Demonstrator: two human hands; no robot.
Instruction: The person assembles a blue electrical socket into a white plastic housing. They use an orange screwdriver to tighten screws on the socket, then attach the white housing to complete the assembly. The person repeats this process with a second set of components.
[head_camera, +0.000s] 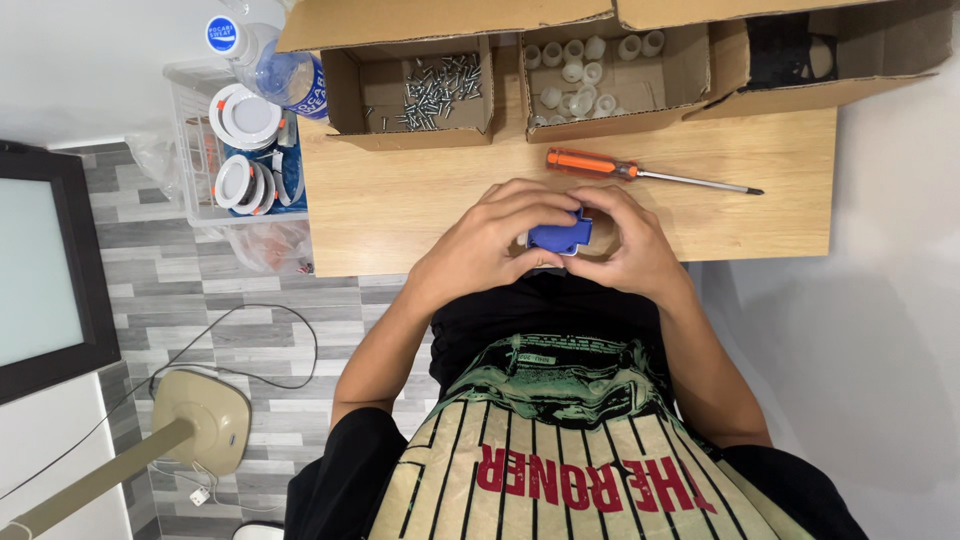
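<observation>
A small blue plastic part (560, 234) is held between both hands at the near edge of the wooden table (400, 200). My left hand (490, 240) wraps it from the left, fingers curled over its top. My right hand (630, 245) grips it from the right. Most of the part is hidden by my fingers. An orange-handled screwdriver (640, 172) lies on the table just beyond my hands, its tip pointing right.
At the table's far edge stand cardboard boxes: one with several screws (435, 90), one with white plastic pieces (585, 70), one with dark parts (790, 50). A clear bin of round white fittings (245, 150) and a water bottle (270, 60) sit left. A fan base (200, 420) stands on the floor.
</observation>
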